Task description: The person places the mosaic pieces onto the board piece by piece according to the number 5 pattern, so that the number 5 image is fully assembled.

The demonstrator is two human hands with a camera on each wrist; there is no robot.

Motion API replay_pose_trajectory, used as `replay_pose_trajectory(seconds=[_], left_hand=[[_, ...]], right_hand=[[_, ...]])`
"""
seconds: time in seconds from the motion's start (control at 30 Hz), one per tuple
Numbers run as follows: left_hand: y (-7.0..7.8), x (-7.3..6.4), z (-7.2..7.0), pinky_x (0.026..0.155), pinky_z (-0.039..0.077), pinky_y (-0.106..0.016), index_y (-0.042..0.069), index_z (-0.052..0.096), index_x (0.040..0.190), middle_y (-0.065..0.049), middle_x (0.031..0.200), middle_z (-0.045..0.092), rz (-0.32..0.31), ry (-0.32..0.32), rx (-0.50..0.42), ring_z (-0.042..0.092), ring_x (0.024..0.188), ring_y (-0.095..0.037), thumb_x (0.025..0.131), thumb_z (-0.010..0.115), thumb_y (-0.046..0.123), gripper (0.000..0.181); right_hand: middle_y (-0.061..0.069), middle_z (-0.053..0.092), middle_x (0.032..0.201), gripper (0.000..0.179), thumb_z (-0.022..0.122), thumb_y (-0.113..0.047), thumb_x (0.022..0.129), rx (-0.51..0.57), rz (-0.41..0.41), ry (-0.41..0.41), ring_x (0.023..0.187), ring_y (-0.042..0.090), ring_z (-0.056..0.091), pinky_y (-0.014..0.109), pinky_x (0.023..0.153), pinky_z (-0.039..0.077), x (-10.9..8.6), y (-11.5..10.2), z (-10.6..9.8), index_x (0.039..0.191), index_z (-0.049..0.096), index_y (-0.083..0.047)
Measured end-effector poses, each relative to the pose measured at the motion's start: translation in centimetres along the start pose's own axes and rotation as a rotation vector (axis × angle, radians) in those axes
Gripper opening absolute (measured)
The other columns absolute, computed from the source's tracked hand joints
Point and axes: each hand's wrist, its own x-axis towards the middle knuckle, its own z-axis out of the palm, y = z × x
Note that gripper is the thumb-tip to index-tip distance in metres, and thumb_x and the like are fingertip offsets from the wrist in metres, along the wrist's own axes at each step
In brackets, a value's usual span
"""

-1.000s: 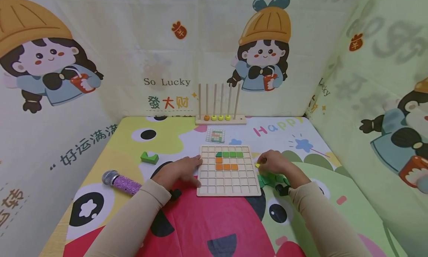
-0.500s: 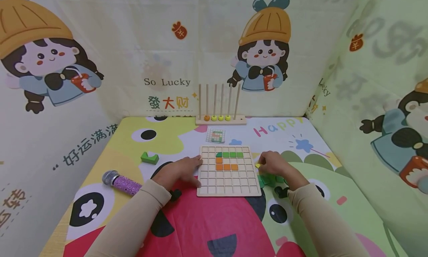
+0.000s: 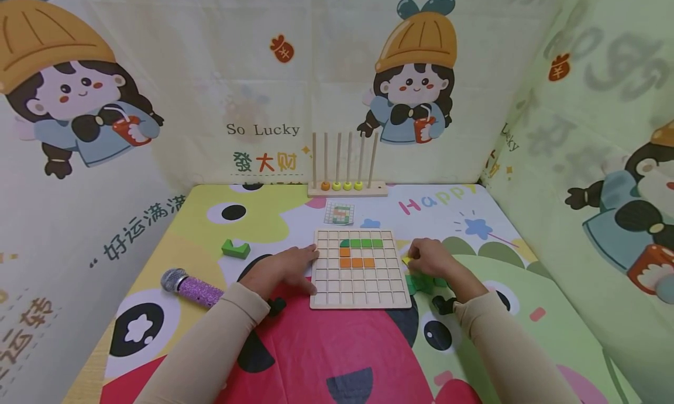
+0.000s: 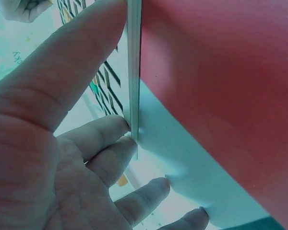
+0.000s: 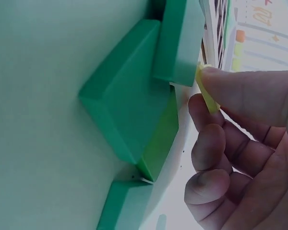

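A square wooden grid board (image 3: 362, 287) lies on the table, with a teal corner tile, a row of green tiles (image 3: 367, 243) and several orange tiles (image 3: 358, 262) set in its cells. Along the board's left edge rests my left hand (image 3: 284, 269); its thumb and fingertips touch the rim in the left wrist view, fingers extended. My right hand (image 3: 436, 258) is just right of the board and pinches a small yellow tile (image 5: 210, 96) between thumb and forefinger. Its other fingers are curled. Green blocks (image 5: 129, 91) lie in a loose pile beside that hand, partly hidden by it in the head view.
Behind the board lies a printed pattern card (image 3: 339, 213), and farther back stands a peg rack with beads (image 3: 347, 191). At the left are a green notched block (image 3: 235, 249) and a purple glitter microphone (image 3: 192, 288). Printed cloth covers the table and walls.
My right hand has shifted very slightly, keeping its pinch on the yellow tile. The left hand and the board stay where they were.
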Motion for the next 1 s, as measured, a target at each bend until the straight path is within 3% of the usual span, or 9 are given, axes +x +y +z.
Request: replay_pose_trajectory(seconds=[0.2, 0.47, 0.77, 1.0], left_hand=[[0.0, -0.2, 0.0, 0.116, 0.044, -0.054, 0.014, 0.037, 0.162, -0.008, 0.17, 0.031, 0.001, 0.003, -0.003, 0.035, 0.151, -0.038, 0.078, 0.09, 0.04, 0.103], [0.0, -0.1, 0.1, 0.116, 0.044, -0.054, 0.014, 0.037, 0.162, -0.008, 0.17, 0.031, 0.001, 0.004, -0.01, 0.034, 0.152, -0.04, 0.078, 0.091, 0.039, 0.102], [0.0, -0.1, 0.1, 0.116, 0.044, -0.054, 0.014, 0.038, 0.162, -0.008, 0.17, 0.031, 0.01, 0.007, -0.021, 0.035, 0.152, -0.039, 0.078, 0.091, 0.037, 0.102], [0.0, -0.1, 0.1, 0.115, 0.045, -0.055, 0.015, 0.037, 0.162, -0.008, 0.17, 0.03, 0.001, 0.005, -0.027, 0.034, 0.152, -0.039, 0.077, 0.091, 0.037, 0.104]], right_hand=[[0.009, 0.07, 0.09, 0.014, 0.078, -0.01, 0.089, 0.028, -0.023, 0.027, 0.08, 0.023, 0.062, 0.043, 0.078, 0.055, -0.4, 0.5, 0.0, 0.096, 0.069, -0.003], [0.009, 0.072, 0.097, 0.019, 0.072, -0.009, 0.092, 0.136, -0.001, 0.003, 0.087, 0.022, 0.062, 0.041, 0.08, 0.053, -0.3, -0.5, -0.7, 0.11, 0.075, -0.003], [0.002, 0.07, 0.087, 0.007, 0.072, -0.016, 0.096, 0.246, 0.031, -0.029, 0.083, 0.018, 0.058, 0.031, 0.074, 0.048, 1.0, -3.0, 0.6, 0.095, 0.075, -0.01], [0.003, 0.07, 0.091, 0.008, 0.072, -0.016, 0.097, 0.264, 0.009, -0.037, 0.083, 0.018, 0.058, 0.032, 0.072, 0.049, 1.7, -4.2, 1.7, 0.094, 0.076, -0.01]])
